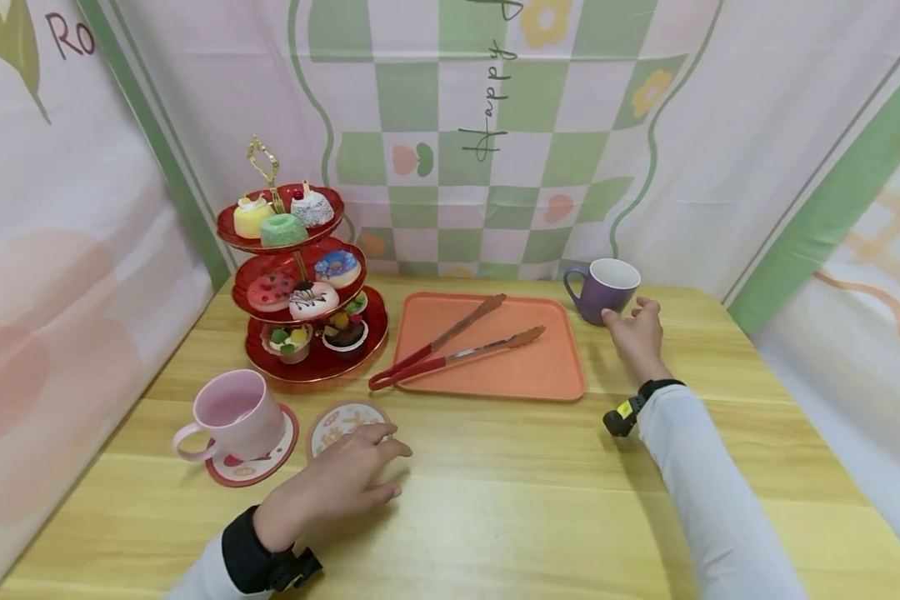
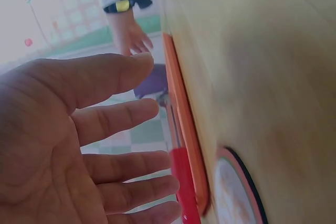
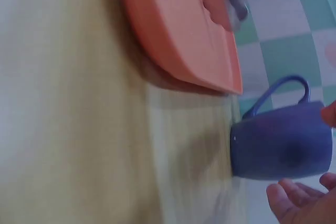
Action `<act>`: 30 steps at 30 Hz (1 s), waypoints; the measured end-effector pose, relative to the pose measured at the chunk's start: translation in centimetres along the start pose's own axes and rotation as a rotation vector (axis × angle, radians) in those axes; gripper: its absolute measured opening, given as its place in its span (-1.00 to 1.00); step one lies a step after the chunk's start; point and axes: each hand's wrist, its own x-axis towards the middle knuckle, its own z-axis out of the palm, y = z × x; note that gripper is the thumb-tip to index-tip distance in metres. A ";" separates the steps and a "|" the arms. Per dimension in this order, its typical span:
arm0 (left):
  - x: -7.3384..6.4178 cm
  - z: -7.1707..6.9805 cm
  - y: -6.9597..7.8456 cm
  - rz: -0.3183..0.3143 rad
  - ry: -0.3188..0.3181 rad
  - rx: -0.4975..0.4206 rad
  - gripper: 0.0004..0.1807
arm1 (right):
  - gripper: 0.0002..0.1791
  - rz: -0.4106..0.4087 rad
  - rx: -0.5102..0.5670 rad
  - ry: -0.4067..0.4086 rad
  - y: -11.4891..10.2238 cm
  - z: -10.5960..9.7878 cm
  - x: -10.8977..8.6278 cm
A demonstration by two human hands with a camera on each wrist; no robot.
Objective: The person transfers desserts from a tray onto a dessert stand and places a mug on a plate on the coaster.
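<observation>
A purple mug (image 1: 606, 292) with a white inside stands at the back right, its handle to the left. My right hand (image 1: 637, 333) is right beside it, thumb at its near side and fingers spread along its right. In the right wrist view, fingertips (image 3: 282, 196) show below the mug (image 3: 283, 140), not curled round it. Over the near middle of the table, my left hand (image 1: 337, 483) has its fingers loosely extended and holds nothing. It partly covers a round patterned coaster (image 1: 342, 417). The left wrist view shows its palm and spread fingers.
Red-handled tongs (image 1: 435, 365) lie across an orange tray (image 1: 562, 379). To the left, a pink mug (image 1: 242, 421) sits on another coaster (image 1: 242, 475). Behind it rises a three-tier red stand (image 1: 378, 333) with cakes, donuts and tarts. A printed cloth hangs behind the table.
</observation>
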 end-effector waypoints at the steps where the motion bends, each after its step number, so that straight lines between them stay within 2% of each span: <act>1: 0.0 0.0 0.2 0.002 -0.007 0.008 -0.61 | -0.11 0.006 0.003 -0.003 -0.1 0.0 0.4; 5: 0.2 -0.1 0.8 0.027 -0.025 0.032 -0.61 | 0.08 0.010 0.022 -0.011 -0.6 0.1 1.9; 10: 0.3 -0.2 1.5 0.070 -0.034 0.048 -0.60 | 0.15 0.007 0.025 0.026 -1.1 0.0 3.2; 19: -0.2 -0.2 2.1 0.061 -0.049 0.059 -0.59 | 0.03 0.000 0.062 0.045 -1.3 1.1 4.1; 25: -0.4 -0.3 2.1 0.069 -0.051 0.066 -0.59 | -0.01 0.003 -0.010 0.102 -1.4 1.4 4.1; 30: -0.6 -0.3 2.1 0.057 -0.063 0.049 -0.56 | 0.05 0.047 -0.065 0.096 -1.5 1.4 4.0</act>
